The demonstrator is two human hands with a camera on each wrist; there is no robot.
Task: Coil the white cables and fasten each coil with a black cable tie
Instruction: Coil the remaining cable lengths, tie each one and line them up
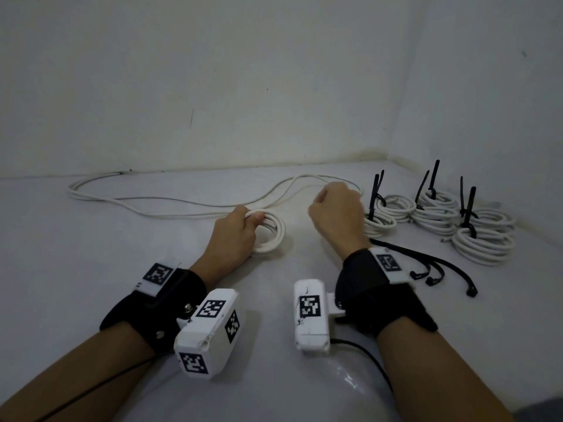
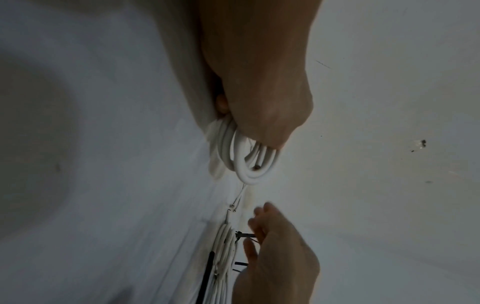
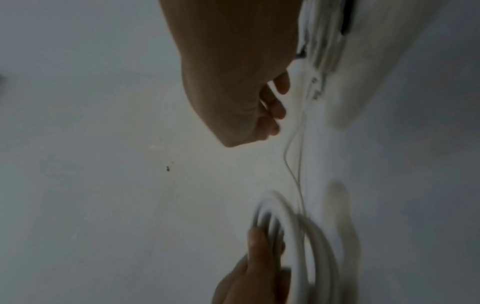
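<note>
My left hand point(image 1: 240, 226) grips a small coil of white cable point(image 1: 274, 236) that stands on edge on the white table; thumb and fingers wrap its top. The left wrist view shows the coil point(image 2: 249, 164) hanging from that hand point(image 2: 259, 82). The cable's loose length point(image 1: 152, 199) trails left and back along the wall. My right hand point(image 1: 335, 208) hovers over the loose cable to the coil's right, fingers curled. In the right wrist view the thin cable point(image 3: 288, 156) runs beside the right hand point(image 3: 233, 82) without being gripped. Loose black cable ties point(image 1: 426, 266) lie by my right wrist.
Several finished coils point(image 1: 435, 211) with upright black ties sit at the right, close to the corner wall point(image 1: 487, 86). The back wall point(image 1: 213, 86) stands just behind the loose cable. Wrist camera housings point(image 1: 210, 327) sit low between my forearms.
</note>
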